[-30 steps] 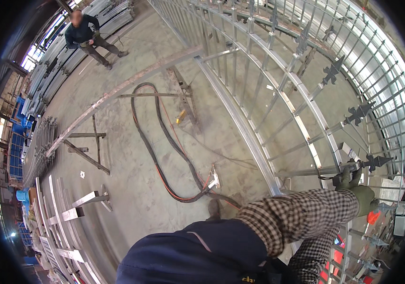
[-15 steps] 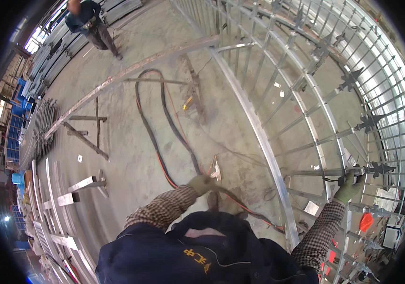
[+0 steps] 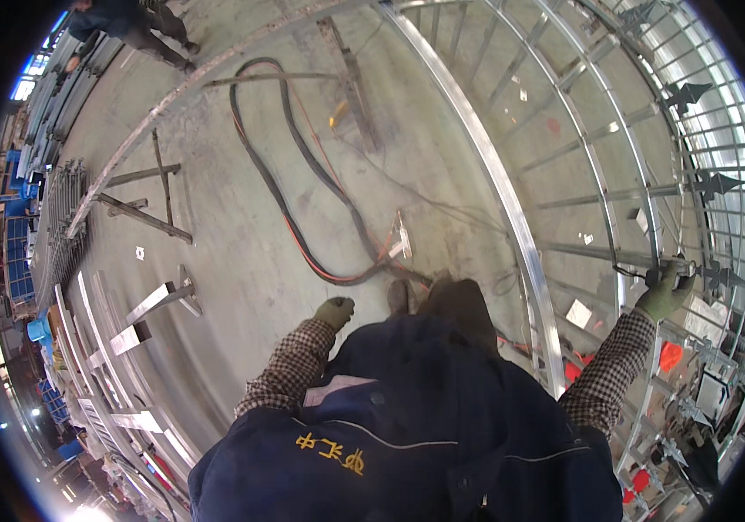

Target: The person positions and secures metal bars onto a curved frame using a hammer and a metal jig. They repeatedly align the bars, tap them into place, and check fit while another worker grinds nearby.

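Fence panel (image 3: 512, 206) of silver bars stands to the person's right, its long rails curving in the fisheye view. At its right part, the gloved right hand (image 3: 667, 294) has its fingers bent around a small dark item (image 3: 654, 277), whose kind I cannot tell, beside a crossbar's end; a dark spearhead finial (image 3: 723, 278) of the panel sits just beyond those fingers. Left of the panel and well apart from it, the gloved left hand (image 3: 335, 313) hangs over the floor, fingers curled in, with nothing showing in its grasp. Also left of the panel, a looped black hose (image 3: 255, 157) lies on the floor near a pale tool (image 3: 400, 244). Farther left of it are a long beam (image 3: 142, 130), metal tubes (image 3: 111, 339) and another person (image 3: 133, 30).
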`<state>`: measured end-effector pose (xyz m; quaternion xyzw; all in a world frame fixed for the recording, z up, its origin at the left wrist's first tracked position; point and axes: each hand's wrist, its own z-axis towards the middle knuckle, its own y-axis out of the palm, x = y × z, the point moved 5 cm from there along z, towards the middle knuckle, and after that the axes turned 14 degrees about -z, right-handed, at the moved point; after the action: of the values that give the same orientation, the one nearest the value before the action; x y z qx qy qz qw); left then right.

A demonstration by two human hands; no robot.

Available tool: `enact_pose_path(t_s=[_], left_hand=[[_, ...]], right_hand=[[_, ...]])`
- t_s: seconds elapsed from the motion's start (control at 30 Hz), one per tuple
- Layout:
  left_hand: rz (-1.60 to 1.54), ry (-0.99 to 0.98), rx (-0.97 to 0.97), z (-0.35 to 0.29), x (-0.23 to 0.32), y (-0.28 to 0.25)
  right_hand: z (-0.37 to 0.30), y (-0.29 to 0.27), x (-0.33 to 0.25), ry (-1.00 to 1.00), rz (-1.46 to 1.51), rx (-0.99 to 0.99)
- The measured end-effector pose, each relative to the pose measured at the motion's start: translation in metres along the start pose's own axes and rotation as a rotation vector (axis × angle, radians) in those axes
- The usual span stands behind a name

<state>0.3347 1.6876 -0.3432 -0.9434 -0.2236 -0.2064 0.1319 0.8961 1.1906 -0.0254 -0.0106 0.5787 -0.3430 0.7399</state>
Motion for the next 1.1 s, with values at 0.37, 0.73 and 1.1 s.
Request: enact_pose_path(t_s=[0.37, 0.73, 1.1], left_hand=[[0.147, 0.052, -0.060, 0.028, 0.086, 0.026], [-0.086, 0.223, -0.129, 0.101, 0.403, 0.101], [-0.697, 0.072, -0.129, 0.229, 0.538, 0.158]], right_hand=[[-0.003, 0.001, 0.002, 0.069, 0.097, -0.065], [-0.024, 0.004, -0.024, 0.045, -0.032, 0.211], [-0.032, 0.016, -0.037, 0.218, -0.044, 0.286]])
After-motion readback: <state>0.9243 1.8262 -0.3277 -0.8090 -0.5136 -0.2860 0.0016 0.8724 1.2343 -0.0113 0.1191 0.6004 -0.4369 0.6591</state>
